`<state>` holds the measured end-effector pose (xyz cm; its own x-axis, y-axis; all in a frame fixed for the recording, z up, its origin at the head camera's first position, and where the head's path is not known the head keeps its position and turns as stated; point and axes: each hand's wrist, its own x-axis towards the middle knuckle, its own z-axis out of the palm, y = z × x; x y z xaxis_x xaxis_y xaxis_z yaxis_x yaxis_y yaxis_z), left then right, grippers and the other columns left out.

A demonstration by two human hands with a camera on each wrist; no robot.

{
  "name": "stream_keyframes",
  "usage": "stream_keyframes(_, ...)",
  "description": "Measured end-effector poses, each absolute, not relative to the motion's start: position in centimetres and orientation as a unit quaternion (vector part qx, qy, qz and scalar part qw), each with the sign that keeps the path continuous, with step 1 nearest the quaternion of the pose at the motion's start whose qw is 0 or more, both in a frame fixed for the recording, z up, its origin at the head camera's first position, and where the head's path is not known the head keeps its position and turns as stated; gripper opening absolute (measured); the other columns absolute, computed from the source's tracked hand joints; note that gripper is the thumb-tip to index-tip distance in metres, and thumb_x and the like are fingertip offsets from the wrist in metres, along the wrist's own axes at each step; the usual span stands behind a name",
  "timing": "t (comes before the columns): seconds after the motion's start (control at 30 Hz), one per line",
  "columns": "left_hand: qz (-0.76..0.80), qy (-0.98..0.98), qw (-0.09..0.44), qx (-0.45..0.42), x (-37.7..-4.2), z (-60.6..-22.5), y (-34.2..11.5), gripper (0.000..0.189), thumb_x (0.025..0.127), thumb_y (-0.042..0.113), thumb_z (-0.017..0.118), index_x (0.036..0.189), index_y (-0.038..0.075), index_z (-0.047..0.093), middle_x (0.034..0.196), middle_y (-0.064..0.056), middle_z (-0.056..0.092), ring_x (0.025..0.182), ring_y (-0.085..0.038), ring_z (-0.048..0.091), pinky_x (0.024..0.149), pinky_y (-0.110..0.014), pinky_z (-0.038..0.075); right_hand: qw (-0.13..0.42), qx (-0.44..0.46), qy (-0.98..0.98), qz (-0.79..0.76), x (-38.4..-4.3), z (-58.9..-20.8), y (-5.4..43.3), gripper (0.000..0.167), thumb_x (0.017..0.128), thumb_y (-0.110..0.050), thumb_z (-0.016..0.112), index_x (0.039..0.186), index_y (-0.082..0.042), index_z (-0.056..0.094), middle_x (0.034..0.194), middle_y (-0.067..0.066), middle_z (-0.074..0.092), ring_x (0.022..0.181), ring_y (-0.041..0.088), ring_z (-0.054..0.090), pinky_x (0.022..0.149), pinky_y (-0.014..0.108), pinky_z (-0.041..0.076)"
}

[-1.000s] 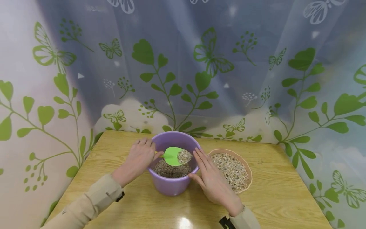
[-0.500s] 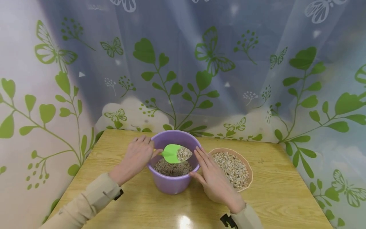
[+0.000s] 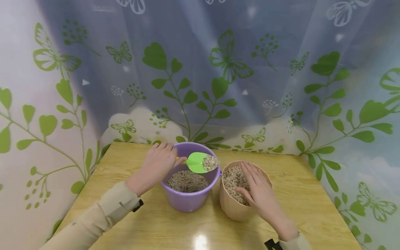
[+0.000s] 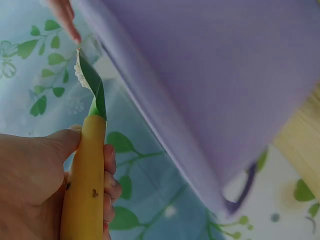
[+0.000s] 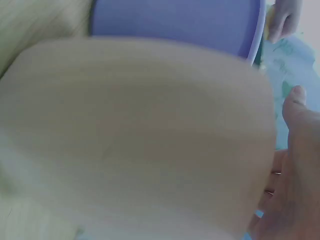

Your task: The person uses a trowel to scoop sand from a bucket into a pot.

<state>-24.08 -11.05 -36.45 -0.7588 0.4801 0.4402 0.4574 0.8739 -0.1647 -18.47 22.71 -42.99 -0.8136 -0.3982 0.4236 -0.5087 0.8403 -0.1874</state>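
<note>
My left hand (image 3: 159, 165) grips the yellow handle (image 4: 86, 175) of a small green trowel (image 3: 196, 162). A little heap of pale, mixed grit-like grains (image 3: 210, 163) lies on its blade, which is held level over the purple bucket (image 3: 185, 203). Inside the bucket, similar grains (image 3: 187, 180) cover the bottom. At its right stands a tan pot (image 3: 232, 208) with a wavy rim, full of the same grains. My right hand (image 3: 259, 192) reaches across the pot's right side, fingers straight, fingertips near the far rim. In the right wrist view, the pot's wall hides much of the scene.
The wooden table (image 3: 150, 222) bears both containers, standing close together. A blue curtain (image 3: 193, 86) with green leaves and butterflies hangs behind the table, and similar fabric lines both sides.
My right hand has left the bucket's rim and moved right onto the pot. The pot now sits closer to the bucket, its front wall showing. The loaded trowel has shifted right.
</note>
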Motion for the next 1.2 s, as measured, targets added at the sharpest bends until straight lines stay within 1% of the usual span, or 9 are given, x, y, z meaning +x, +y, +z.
stream_keyframes(0.13,0.025,-0.942,0.206,-0.263,-24.3,-35.5,-9.0,0.049,0.101,0.051,0.055,0.087,0.006,0.067,0.094,-0.008,0.069,0.093,-0.025,0.062,0.079,-0.037,0.052,0.163,0.213,-0.951,0.155,-17.4,-43.6,25.5,0.075,0.101,-0.033,0.063,0.156,0.003,0.027,0.162,0.021,0.028,0.149,0.041,0.025,0.123,0.052,0.017)
stream_keyframes(0.27,0.032,-0.921,0.254,-0.295,-24.7,-35.4,-7.0,0.049,0.1,0.051,0.058,0.083,0.006,0.067,0.086,-0.007,0.068,0.085,-0.024,0.06,0.072,-0.034,0.052,0.126,0.178,-0.961,0.168,-16.5,-44.3,27.5,0.077,0.101,-0.036,0.061,0.159,-0.001,0.023,0.165,0.02,0.023,0.151,0.041,0.022,0.118,0.059,0.024)
stream_keyframes(0.4,0.025,-0.897,0.298,-0.326,-25.2,-35.8,-5.0,0.049,0.098,0.051,0.061,0.084,0.005,0.07,0.083,-0.006,0.067,0.081,-0.022,0.059,0.069,-0.034,0.051,0.113,0.161,-0.966,0.166,-16.0,-45.0,28.7,0.08,0.101,-0.039,0.06,0.16,-0.003,0.02,0.166,0.019,0.021,0.151,0.041,0.022,0.118,0.058,0.025)
stream_keyframes(0.47,0.025,-0.891,0.303,-0.338,-25.4,-36.0,-4.1,0.048,0.097,0.051,0.062,0.085,0.005,0.071,0.084,-0.005,0.067,0.08,-0.021,0.057,0.069,-0.033,0.049,0.112,0.159,-0.967,0.167,-15.7,-45.2,29.1,0.079,0.102,-0.039,0.059,0.16,-0.003,0.019,0.166,0.018,0.019,0.151,0.041,0.022,0.121,0.054,0.02)
stream_keyframes(0.57,0.045,-0.883,0.306,-0.354,-25.6,-36.2,-2.7,0.046,0.098,0.051,0.06,0.082,0.009,0.071,0.083,-0.003,0.067,0.078,-0.018,0.056,0.068,-0.031,0.048,0.12,0.163,-0.965,0.166,-15.6,-45.6,29.4,0.078,0.103,-0.039,0.057,0.16,-0.003,0.018,0.167,0.017,0.017,0.151,0.04,0.022,0.125,0.036,0.006)
stream_keyframes(0.7,0.087,-0.879,0.289,-0.37,-25.5,-36.4,-1.2,0.047,0.099,0.053,0.057,0.078,0.013,0.071,0.085,-0.001,0.068,0.081,-0.017,0.057,0.07,-0.029,0.048,0.142,0.175,-0.962,0.156,-15.6,-45.8,29.6,0.077,0.103,-0.037,0.057,0.159,0.0,0.02,0.167,0.017,0.017,0.151,0.039,0.023,0.118,0.016,-0.006)
stream_keyframes(0.77,0.109,-0.878,0.272,-0.379,-25.4,-36.3,-0.8,0.049,0.1,0.055,0.055,0.078,0.014,0.072,0.089,-0.001,0.069,0.084,-0.017,0.058,0.073,-0.029,0.049,0.146,0.18,-0.96,0.154,-15.6,-45.9,29.5,0.077,0.103,-0.036,0.058,0.159,0.0,0.02,0.167,0.017,0.016,0.151,0.038,0.022,0.116,0.014,-0.008)
stream_keyframes(0.93,0.152,-0.863,0.254,-0.409,-24.9,-36.0,-0.1,0.048,0.099,0.056,0.055,0.079,0.015,0.071,0.092,0.0,0.068,0.085,-0.016,0.055,0.072,-0.027,0.044,0.148,0.179,-0.96,0.157,-15.6,-46.0,29.4,0.077,0.103,-0.036,0.058,0.159,0.0,0.02,0.168,0.016,0.016,0.152,0.037,0.021,0.116,0.014,-0.008)
stream_keyframes(1.2,0.175,-0.834,0.294,-0.433,-24.7,-35.5,0.4,0.047,0.096,0.057,0.058,0.072,0.017,0.063,0.082,0.003,0.06,0.077,-0.013,0.046,0.066,-0.024,0.034,0.147,0.174,-0.961,0.157,-15.6,-46.0,29.5,0.076,0.103,-0.036,0.058,0.159,-0.001,0.02,0.167,0.016,0.017,0.151,0.039,0.022,0.121,0.021,-0.002)
